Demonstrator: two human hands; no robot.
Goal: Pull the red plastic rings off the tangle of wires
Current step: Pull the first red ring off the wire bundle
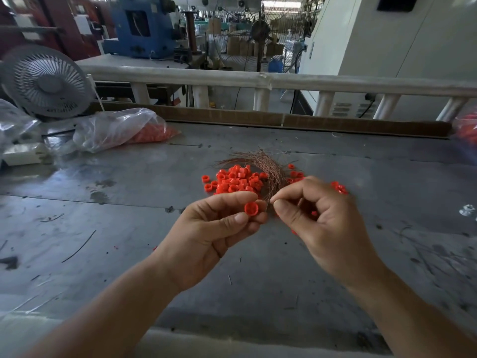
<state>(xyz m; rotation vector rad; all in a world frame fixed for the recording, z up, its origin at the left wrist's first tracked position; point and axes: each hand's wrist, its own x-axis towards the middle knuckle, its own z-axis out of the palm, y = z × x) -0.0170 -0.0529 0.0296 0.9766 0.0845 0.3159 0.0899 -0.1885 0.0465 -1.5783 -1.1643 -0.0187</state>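
Grey metal worktable [103, 228]: scuffed and stained, fills the middle and lower frame; bears everything listed below.
White round electric fan [46, 83]: upper left of the frame, at the table's far edge.
Clear crumpled plastic bag [116, 130]: left of centre, just right of the fan; orange-red pieces show through its right end.
Left hand [219, 228]: centre frame, above the table; thumb and curled fingers pinch one red plastic ring [251, 209].
Right hand [317, 220]: just right of the left hand; thumb and forefinger pinch the near ends of the wires.
Heap of loose red plastic rings [236, 180]: centre frame, behind the left hand, touching the wires' left side.
Tangle of thin copper-coloured wires [263, 164]: centre frame, arcs from the table down to the right hand's pinch.
Scattered red rings [296, 174]: just right of the wires.
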